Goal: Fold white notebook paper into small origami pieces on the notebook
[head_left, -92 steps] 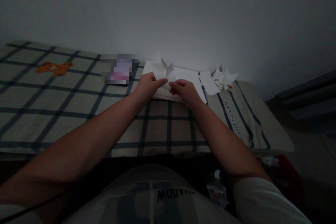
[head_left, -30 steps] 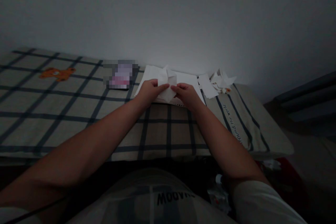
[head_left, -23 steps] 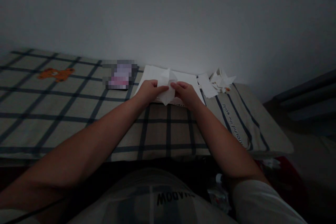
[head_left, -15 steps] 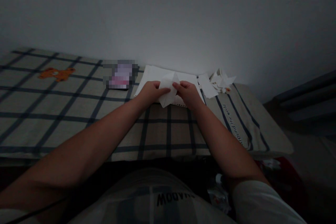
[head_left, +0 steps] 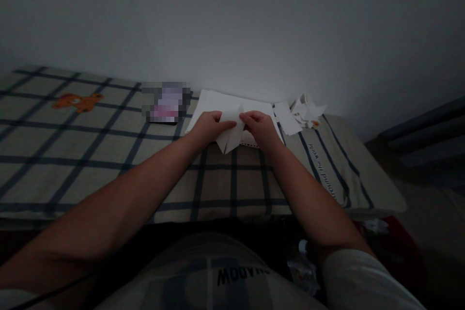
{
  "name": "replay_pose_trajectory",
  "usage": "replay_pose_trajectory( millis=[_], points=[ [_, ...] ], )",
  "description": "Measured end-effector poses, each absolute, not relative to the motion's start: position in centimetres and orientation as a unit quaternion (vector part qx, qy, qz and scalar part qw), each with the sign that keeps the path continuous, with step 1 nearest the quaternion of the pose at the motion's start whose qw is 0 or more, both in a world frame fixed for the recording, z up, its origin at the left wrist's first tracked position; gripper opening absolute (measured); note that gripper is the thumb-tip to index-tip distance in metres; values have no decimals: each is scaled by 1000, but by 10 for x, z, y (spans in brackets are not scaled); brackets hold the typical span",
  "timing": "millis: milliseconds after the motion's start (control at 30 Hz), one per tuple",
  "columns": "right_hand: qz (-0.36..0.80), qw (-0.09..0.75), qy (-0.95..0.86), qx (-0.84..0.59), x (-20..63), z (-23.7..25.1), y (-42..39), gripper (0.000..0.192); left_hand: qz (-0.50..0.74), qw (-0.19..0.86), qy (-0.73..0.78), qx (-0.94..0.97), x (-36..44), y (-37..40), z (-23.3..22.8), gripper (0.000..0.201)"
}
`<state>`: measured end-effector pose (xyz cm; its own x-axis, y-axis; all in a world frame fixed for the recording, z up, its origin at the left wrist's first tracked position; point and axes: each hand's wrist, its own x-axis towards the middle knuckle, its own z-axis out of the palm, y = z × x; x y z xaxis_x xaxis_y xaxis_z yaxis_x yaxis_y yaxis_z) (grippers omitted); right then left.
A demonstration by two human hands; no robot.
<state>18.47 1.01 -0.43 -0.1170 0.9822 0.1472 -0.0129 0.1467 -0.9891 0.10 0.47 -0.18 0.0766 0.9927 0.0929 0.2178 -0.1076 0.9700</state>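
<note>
Between my two hands is a folded piece of white paper [head_left: 231, 136], its lower end split into two points. My left hand [head_left: 210, 126] pinches its left side, the thumb lying across the front. On the right side, my right hand [head_left: 258, 126] grips the paper between thumb and fingertips. Below and behind them lies a notepad of white sheets [head_left: 210, 100] with a row of holes along its near edge. The hands hide part of the notepad and the back of the folded paper.
Right of the notepad lie a paper strip [head_left: 288, 118] and a pile of folded paper pieces [head_left: 307, 110]. A blurred phone-like device [head_left: 167, 102] and an orange bear-shaped item [head_left: 78, 101] are on the left of the checked cloth [head_left: 119, 150]. A plastic bottle [head_left: 303, 264] is below the edge.
The folded paper has tilted and shifted slightly downward; its lower end now shows two points. Both hands keep their grip in nearly the same place.
</note>
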Motion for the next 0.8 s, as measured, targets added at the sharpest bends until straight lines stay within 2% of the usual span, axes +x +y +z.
replay_pose_trajectory(
  millis=[267,500,800],
  points=[
    [487,502,-568,-434,183,-7,10,41,439,410,518,609,0,3,2,24],
    [436,515,-591,-442,186,-8,11,30,424,380,518,639,1,3,-2,29],
    [451,513,-578,-446,186,-7,11,27,426,390,506,641,0,6,-3,29]
  ],
)
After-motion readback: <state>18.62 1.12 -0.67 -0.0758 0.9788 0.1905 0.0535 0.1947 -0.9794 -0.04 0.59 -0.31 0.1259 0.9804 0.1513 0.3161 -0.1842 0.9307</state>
